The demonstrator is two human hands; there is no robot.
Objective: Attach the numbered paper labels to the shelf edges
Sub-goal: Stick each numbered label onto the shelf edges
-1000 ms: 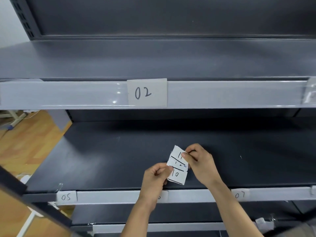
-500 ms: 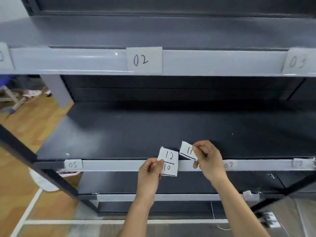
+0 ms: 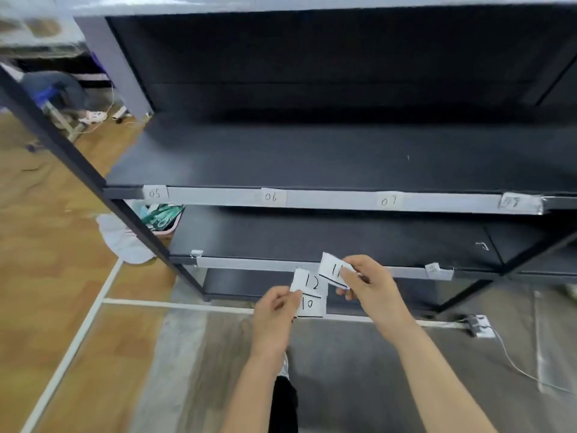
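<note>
The 12/10 slip [image 3: 309, 291] is pinched by the left hand [image 3: 274, 310]. The 11 label [image 3: 331, 269] is pinched by fingers [image 3: 355, 267] of the right hand [image 3: 373, 284].

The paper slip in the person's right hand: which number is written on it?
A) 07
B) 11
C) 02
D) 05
B: the slip pinched in the right hand reads 11, while the left hand holds a strip marked 12 and 10.

Even, soft indoor light, deep shadow under the shelves, motion blur and wide-angle bending toward the edges.
</note>
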